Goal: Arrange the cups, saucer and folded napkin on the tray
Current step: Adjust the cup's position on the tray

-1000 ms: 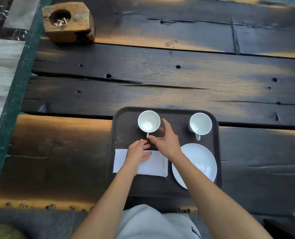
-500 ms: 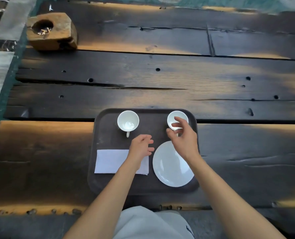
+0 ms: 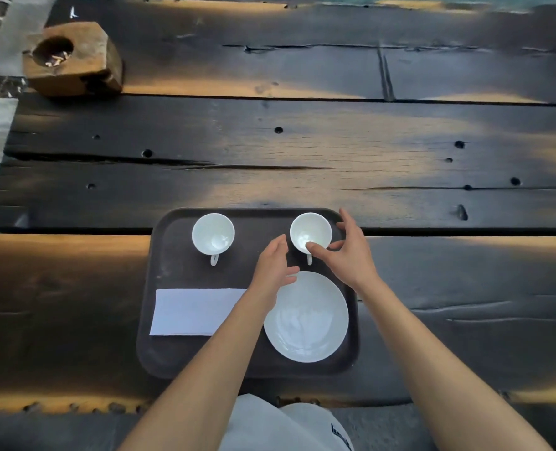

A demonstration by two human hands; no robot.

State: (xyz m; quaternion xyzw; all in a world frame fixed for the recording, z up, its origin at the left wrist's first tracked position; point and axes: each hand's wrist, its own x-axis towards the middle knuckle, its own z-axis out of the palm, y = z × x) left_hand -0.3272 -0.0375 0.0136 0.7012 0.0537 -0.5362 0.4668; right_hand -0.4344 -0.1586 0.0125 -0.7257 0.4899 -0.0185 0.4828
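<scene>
On the dark tray [image 3: 172,359] sit two white cups at the far edge, a saucer [image 3: 309,323] near right and a folded napkin [image 3: 192,312] near left. The right hand [image 3: 348,255] cradles the right cup [image 3: 311,231] — thumb on its near rim, fingers spread round the far side. The left hand [image 3: 271,270] hovers open just left of it — the left cup [image 3: 213,234] stands apart.

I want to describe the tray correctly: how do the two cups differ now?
The left cup stands untouched at the tray's far left; the right cup at far right has the right hand at its rim, the left hand beside it. Both are white, upright, handles toward the person.
</scene>
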